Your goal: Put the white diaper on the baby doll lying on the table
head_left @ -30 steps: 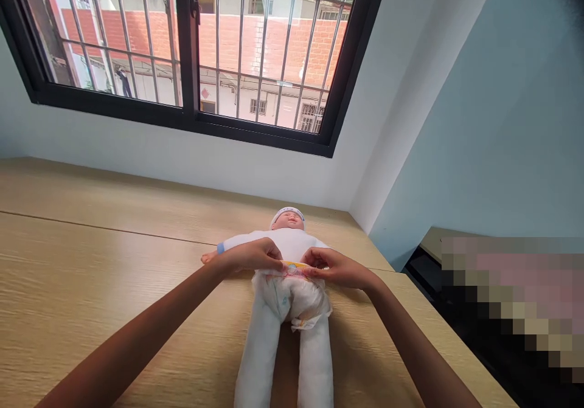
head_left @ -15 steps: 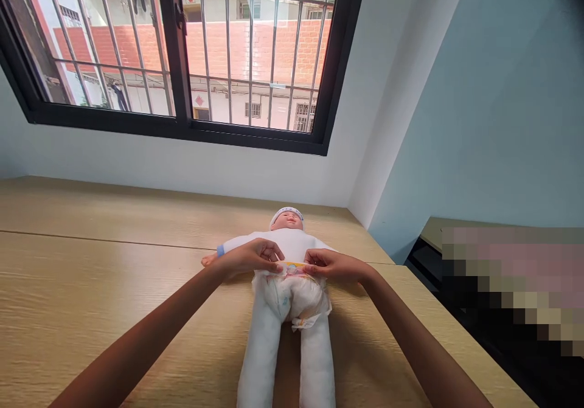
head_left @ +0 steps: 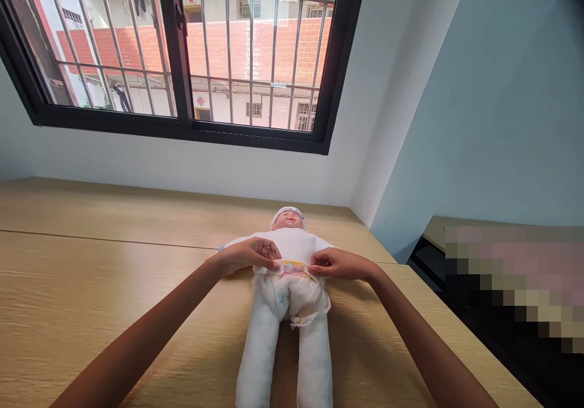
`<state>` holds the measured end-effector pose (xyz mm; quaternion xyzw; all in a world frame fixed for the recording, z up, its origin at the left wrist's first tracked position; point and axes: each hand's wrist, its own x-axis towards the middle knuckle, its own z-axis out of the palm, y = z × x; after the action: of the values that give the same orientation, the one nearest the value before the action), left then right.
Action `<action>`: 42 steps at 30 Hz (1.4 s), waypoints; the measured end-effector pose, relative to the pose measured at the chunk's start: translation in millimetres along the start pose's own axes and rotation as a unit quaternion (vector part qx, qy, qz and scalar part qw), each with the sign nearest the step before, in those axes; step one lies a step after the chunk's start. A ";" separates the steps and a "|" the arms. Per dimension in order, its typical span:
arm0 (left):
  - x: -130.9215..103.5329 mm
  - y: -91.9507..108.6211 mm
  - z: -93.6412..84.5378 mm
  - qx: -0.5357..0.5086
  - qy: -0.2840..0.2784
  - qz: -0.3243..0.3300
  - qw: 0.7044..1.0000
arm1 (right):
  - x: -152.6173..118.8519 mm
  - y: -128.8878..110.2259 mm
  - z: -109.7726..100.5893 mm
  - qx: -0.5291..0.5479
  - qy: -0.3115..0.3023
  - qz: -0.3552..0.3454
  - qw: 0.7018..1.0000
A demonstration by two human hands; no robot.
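A baby doll (head_left: 290, 244) in white clothes and a white cap lies on its back, head away from me and legs toward me. Around its hips is a white diaper (head_left: 292, 298) with a coloured, yellow-edged front band at the waist. My left hand (head_left: 255, 255) is closed in a pinch on the left end of that waistband. On the right end, my right hand (head_left: 335, 263) pinches the band between thumb and fingers. The undersides of both hands' grips are partly hidden. A frilled edge of the diaper hangs over the doll's thigh on the right.
The doll lies on a light wooden table (head_left: 114, 286) with a seam across it. Behind stands a barred, dark-framed window (head_left: 182, 131). To the right, beyond the table's edge, is a dark piece of furniture (head_left: 426, 262) beside a blurred-out area.
My hands have moved slightly apart along the diaper's waistband, showing more of its coloured band. My left hand now covers more of the doll's cuff and hand.
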<state>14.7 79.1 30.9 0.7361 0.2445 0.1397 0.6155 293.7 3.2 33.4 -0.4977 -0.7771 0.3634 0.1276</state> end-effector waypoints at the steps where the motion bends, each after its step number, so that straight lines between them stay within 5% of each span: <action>1: 0.1 -0.3 0.0 -0.001 0.002 0.000 1.000 | 2.2 2.1 1.4 0.015 -0.006 -0.010 1.000; 6: -0.1 -0.3 0.6 0.000 0.016 -0.007 1.000 | 6.2 7.7 3.7 0.051 -0.020 -0.023 0.998; 12: 0.7 1.5 1.8 -0.001 0.016 -0.010 1.000 | -14.8 16.7 -24.3 0.041 0.023 -0.002 0.999; 16: 0.7 2.5 2.0 -0.003 0.006 -0.010 1.000 | -22.3 20.5 -34.2 0.044 -0.014 0.002 0.999; 26: 0.7 9.6 9.5 0.086 0.017 -0.011 0.996 | -4.3 -18.4 1.1 0.062 0.029 -0.028 0.997; 42: 4.0 4.5 16.4 0.151 0.046 0.005 0.987 | 3.1 -15.3 13.1 -0.004 0.052 -0.041 0.998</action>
<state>27.3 67.0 31.5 0.8146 0.2875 0.1380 0.4845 274.5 -3.5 34.2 -0.4841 -0.7907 0.3285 0.1803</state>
